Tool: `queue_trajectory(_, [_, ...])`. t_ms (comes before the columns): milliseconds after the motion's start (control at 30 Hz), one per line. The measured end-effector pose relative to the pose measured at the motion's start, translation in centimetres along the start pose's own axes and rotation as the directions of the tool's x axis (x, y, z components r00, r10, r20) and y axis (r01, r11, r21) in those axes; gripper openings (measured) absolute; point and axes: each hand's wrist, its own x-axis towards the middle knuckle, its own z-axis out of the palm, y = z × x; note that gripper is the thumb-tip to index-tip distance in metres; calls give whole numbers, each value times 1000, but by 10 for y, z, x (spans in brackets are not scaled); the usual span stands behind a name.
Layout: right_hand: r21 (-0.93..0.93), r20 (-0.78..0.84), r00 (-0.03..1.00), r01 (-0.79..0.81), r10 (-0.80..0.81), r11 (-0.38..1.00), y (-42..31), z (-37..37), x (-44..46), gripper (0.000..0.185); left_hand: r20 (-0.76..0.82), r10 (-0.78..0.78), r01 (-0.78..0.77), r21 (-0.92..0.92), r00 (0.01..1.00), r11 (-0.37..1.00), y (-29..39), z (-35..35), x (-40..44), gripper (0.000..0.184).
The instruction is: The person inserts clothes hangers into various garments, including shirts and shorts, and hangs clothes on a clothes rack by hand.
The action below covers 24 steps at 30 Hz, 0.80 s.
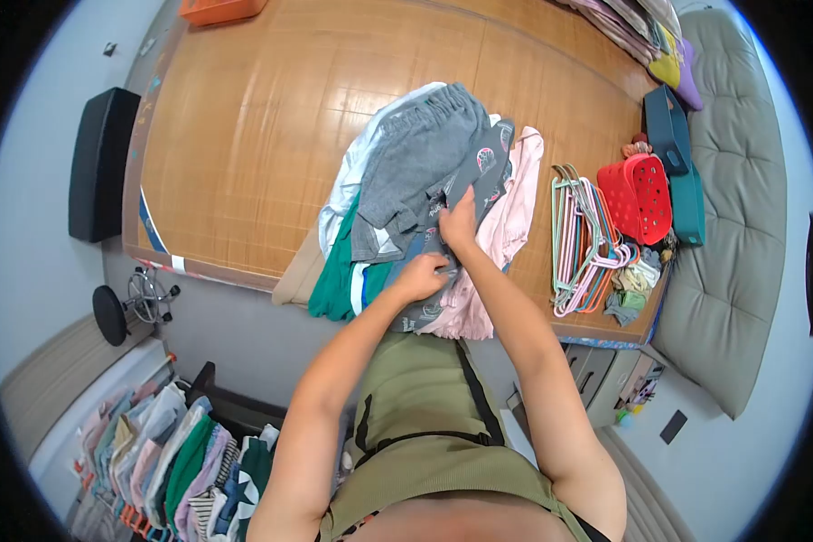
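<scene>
Closest to my camera, the left hand (422, 278) rests on the near part of a dark grey printed garment (490, 172), and the right hand (458, 223) is farther up it. Both sets of fingers touch cloth; I can't tell whether either grip is pinched closed. The garment lies on the clothes pile at the near side of the mat-covered bed (262, 135), its long axis running away from me and leaning right. A pink garment (519, 194) flanks it on the right; grey shorts (420, 149) lie to its left, waistband pointing away. The pile's near end reaches the bed's edge. On the right I have a narrow bare strip before the hangers (587, 244) and red basket (637, 199); leftward and beyond, wide open mat, up to an orange bin (221, 9).
</scene>
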Motion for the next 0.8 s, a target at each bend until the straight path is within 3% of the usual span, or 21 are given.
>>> queue_trajectory(100, [70,-166,978,140,-127,988,31,-12,4,71,-171,68,-46,131,983,990,5,-10,12,18])
queue_trajectory(133, [8,-212,965,158,-153,987,41,-22,0,70,-300,138,-71,222,944,972,0,-19,20,21])
queue_trajectory(167, [-7,-177,982,63,-63,998,51,-33,-3,70,-437,152,17,359,887,933,-6,-26,25,32])
queue_trajectory(200, [-25,-141,990,-34,30,999,59,-46,-7,69,-482,65,186,454,874,871,-8,-34,31,47])
queue_trajectory(233, [-45,-106,987,-129,124,991,68,-55,-10,69,-513,143,231,596,846,769,-10,-42,37,48])
queue_trajectory(267, [-110,-184,970,-183,161,977,94,-44,-6,69,-528,229,280,713,818,642,-13,-49,43,50])
queue_trajectory(367, [-504,-376,914,-64,-152,861,67,-57,-26,67,-385,-48,311,659,922,685,-39,-56,50,46])
queue_trajectory(433, [-622,-96,805,410,-585,667,58,-64,-24,62,-366,12,246,650,930,719,-44,-56,50,31])
queue_trajectory(500, [-568,183,516,750,-837,338,43,-52,-17,59,-346,77,180,652,935,736,-42,-59,46,18])
queue_trajectory(600, [-354,298,792,610,-533,709,25,-15,-9,50,-412,293,-14,560,863,829,-34,-58,33,14])
queue_trajectory(700, [-651,74,958,257,-276,714,19,3,3,43,-484,41,111,281,874,953,-24,-53,13,14])
queue_trajectory(733, [-677,69,972,212,-226,705,19,3,6,38,-484,-3,138,243,875,960,-16,-55,7,16])
queue_trajectory(800, [-569,75,960,263,-270,779,44,10,22,36,-572,-2,113,158,820,981,-14,-55,2,15])
